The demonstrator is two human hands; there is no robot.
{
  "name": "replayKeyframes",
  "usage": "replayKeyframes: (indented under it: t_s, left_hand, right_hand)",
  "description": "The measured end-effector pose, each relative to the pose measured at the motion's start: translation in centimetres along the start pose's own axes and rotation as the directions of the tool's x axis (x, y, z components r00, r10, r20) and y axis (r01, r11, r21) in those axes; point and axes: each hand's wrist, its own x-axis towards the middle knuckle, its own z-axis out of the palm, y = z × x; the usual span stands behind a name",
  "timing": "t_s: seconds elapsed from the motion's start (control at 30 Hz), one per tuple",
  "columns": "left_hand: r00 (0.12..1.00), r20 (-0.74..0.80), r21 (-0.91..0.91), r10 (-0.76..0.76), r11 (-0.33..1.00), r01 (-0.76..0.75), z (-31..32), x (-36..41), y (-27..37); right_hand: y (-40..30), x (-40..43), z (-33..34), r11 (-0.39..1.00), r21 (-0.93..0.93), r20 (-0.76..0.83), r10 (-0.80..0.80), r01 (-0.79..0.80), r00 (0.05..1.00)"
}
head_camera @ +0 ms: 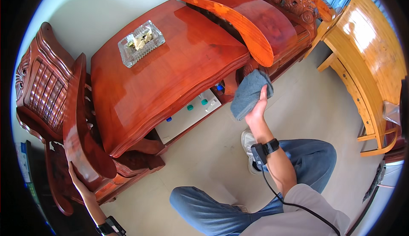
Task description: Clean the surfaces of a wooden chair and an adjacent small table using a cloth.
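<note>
My right hand (pixel 258 109) holds a folded grey-blue cloth (pixel 250 93), thumb along its near edge. The cloth is just off the front right corner of a glossy reddish-brown wooden side table (pixel 179 73), beneath the tip of a sofa armrest (pixel 255 41). At the far left, my left hand (pixel 80 183) lies against the outer edge of a carved wooden chair's armrest (pixel 91 159). A straight finger shows there, while the others are mostly hidden. On the table stands a square cut-glass ashtray (pixel 140 42) with crumpled pale scraps in it.
Beneath the tabletop is a pale shelf (pixel 174 133) with several green- and blue-capped items. A carved wooden sofa (pixel 287 22) adjoins the table on the right. Farther right stands a yellow wooden desk (pixel 361 54). My jeans-clad legs (pixel 211 210) are bent over the tiled floor (pixel 191 172). A black cable (pixel 271 188) runs from my right wrist.
</note>
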Motion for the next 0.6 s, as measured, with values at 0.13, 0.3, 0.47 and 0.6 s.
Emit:
replayKeyframes:
  t_s: [0.13, 0.3, 0.47, 0.6]
  left_hand:
    - [0.999, 0.024, -0.035, -0.024, 0.999, 0.024, -0.5, 0.9, -0.3]
    - [1.0, 0.002, 0.023, 0.025, 0.999, -0.025, 0.2, 0.2, 0.0]
    - [0.998, 0.058, -0.024, 0.012, 1.0, -0.011, -0.1, 1.0, -0.4]
    - [0.998, 0.058, -0.033, -0.001, 0.999, 0.003, -1.2, 2.1, -1.0]
  right_hand:
    - [0.7, 4.1, 1.4, 0.767, -0.446, 0.201, -0.416, 0.461, 0.887]
    - [4.7, -2.5, 9.0, 0.684, -0.447, 0.349, -0.46, 0.577, 0.816]
    - [10.7, -9.6, 9.6, 0.759, -0.491, 0.477, -0.175, 0.427, 0.861]
    - [11.3, -10.7, 10.1, 0.596, -0.59, 0.564, -0.179, 0.545, 0.806]
